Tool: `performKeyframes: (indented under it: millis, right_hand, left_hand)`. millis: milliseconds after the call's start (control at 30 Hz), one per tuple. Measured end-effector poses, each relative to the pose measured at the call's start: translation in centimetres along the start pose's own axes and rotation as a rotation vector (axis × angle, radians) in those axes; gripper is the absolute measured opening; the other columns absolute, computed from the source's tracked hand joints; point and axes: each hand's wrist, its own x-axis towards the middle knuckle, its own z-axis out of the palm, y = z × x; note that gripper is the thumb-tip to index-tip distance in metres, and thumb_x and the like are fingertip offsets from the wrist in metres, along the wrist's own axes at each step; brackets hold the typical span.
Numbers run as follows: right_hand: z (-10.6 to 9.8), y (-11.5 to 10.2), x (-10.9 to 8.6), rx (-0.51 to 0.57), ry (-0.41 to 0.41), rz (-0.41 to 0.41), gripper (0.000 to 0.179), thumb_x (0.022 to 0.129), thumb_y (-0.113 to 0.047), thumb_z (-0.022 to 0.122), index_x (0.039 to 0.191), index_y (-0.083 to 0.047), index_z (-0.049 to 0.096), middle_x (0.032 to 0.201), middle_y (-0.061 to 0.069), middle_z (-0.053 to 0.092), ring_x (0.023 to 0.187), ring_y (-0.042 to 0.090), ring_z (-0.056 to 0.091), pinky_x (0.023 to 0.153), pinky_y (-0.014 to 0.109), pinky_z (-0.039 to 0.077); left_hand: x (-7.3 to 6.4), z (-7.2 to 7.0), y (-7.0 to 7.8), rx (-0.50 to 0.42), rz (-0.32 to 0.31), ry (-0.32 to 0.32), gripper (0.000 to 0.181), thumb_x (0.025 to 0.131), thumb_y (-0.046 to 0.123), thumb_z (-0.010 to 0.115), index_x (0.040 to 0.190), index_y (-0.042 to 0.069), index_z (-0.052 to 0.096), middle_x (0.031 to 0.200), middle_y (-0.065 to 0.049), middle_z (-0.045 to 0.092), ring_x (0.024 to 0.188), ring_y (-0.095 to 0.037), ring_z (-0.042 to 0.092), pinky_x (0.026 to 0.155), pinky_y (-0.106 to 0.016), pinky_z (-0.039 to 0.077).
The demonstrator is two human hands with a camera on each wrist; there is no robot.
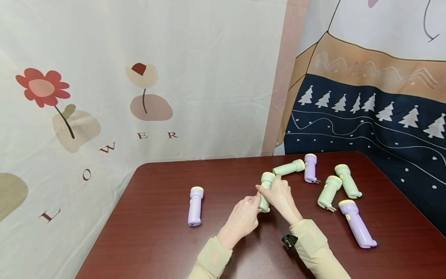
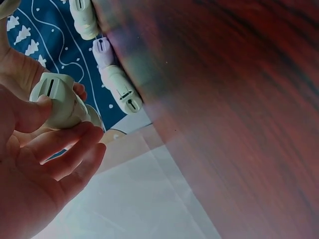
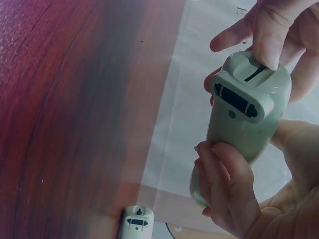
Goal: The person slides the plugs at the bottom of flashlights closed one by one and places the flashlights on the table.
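Both hands hold a light green flashlight (image 1: 265,203) over the middle of the table, its cream-rimmed head pointing away. My right hand (image 1: 281,195) grips the body near the head, fingers wrapped round it in the right wrist view. At the tail end is my left hand (image 1: 242,215); its thumb (image 3: 270,50) presses beside a dark slot, with fingers on the other side. The tail face (image 3: 241,102) shows a dark oblong recess. In the left wrist view, the slotted tail (image 2: 55,97) sits between thumb and fingers.
A purple flashlight (image 1: 196,207) stands apart at left. Beyond the right hand lie a green flashlight (image 1: 287,168) and a purple one (image 1: 310,168) with prongs out. Further right are two green flashlights (image 1: 327,193) and another purple flashlight (image 1: 359,226). Printed curtains hang behind the table (image 1: 156,240).
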Motion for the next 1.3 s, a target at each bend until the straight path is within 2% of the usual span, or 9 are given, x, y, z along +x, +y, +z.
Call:
performKeyframes:
  millis: [167,367,500,633,800,1100,1300]
  right_hand:
    - [0.1,0.1,0.0,0.003,-0.007,0.008,0.074,0.079,-0.041,0.07,0.118,0.015,0.042,0.087,0.025,0.061,0.082,0.043,0.062,0.069,0.046,0.051]
    - [0.5,0.2,0.0,0.001,-0.013,-0.008,0.077,0.079,-0.039,0.071,0.122,0.017,0.041,0.092,0.028,0.062,0.078,0.04,0.064,0.066,0.043,0.052]
    - [0.8,0.3,0.0,0.015,-0.006,-0.015,0.072,0.078,-0.039,0.072,0.116,0.015,0.046,0.091,0.026,0.062,0.075,0.036,0.063,0.064,0.041,0.051]
    - [1.0,0.3,0.0,0.018,-0.002,-0.019,0.065,0.077,-0.039,0.073,0.109,0.012,0.05,0.088,0.024,0.062,0.072,0.034,0.063,0.061,0.04,0.051]
    - [1.2,0.4,0.0,0.017,-0.003,-0.016,0.064,0.076,-0.04,0.073,0.108,0.011,0.05,0.085,0.023,0.062,0.071,0.034,0.063,0.06,0.04,0.051]
    - [1.2,0.8,0.1,0.023,-0.032,0.01,0.061,0.075,-0.042,0.074,0.104,0.008,0.051,0.083,0.02,0.06,0.067,0.028,0.061,0.056,0.035,0.05]
    - [1.3,0.9,0.1,0.018,-0.042,0.016,0.06,0.075,-0.042,0.074,0.102,0.007,0.051,0.083,0.02,0.06,0.068,0.028,0.061,0.056,0.035,0.049]
  left_hand:
    - [-0.2,0.0,-0.1,-0.012,0.003,-0.025,0.041,0.089,0.019,0.062,0.125,0.001,0.054,0.104,-0.002,0.069,0.101,-0.018,0.064,0.086,-0.027,0.052]
    - [-0.5,-0.2,-0.2,0.005,0.005,-0.036,0.041,0.09,0.024,0.062,0.124,0.002,0.055,0.106,-0.003,0.069,0.101,-0.019,0.063,0.085,-0.029,0.053]
    - [-0.7,-0.2,-0.4,0.029,-0.002,-0.052,0.042,0.09,0.029,0.062,0.122,0.003,0.054,0.104,-0.005,0.069,0.1,-0.019,0.064,0.082,-0.03,0.053]
    - [-0.8,-0.4,-0.8,0.012,-0.042,-0.086,0.046,0.09,0.034,0.061,0.124,0.004,0.053,0.11,-0.005,0.068,0.102,-0.02,0.063,0.085,-0.031,0.052]
    - [-1.3,-0.9,-2.1,-0.01,-0.141,-0.092,0.045,0.089,0.033,0.063,0.125,0.007,0.055,0.116,-0.007,0.067,0.105,-0.025,0.062,0.085,-0.037,0.052]
    - [-2.4,-2.0,-5.6,0.098,-0.39,0.016,0.044,0.081,0.027,0.072,0.115,0.004,0.058,0.107,-0.012,0.067,0.095,-0.033,0.062,0.072,-0.043,0.052]
    - [-3.4,-2.7,-7.6,0.119,-0.537,0.03,0.045,0.079,0.024,0.074,0.113,0.002,0.056,0.106,-0.014,0.065,0.094,-0.038,0.06,0.072,-0.047,0.05]
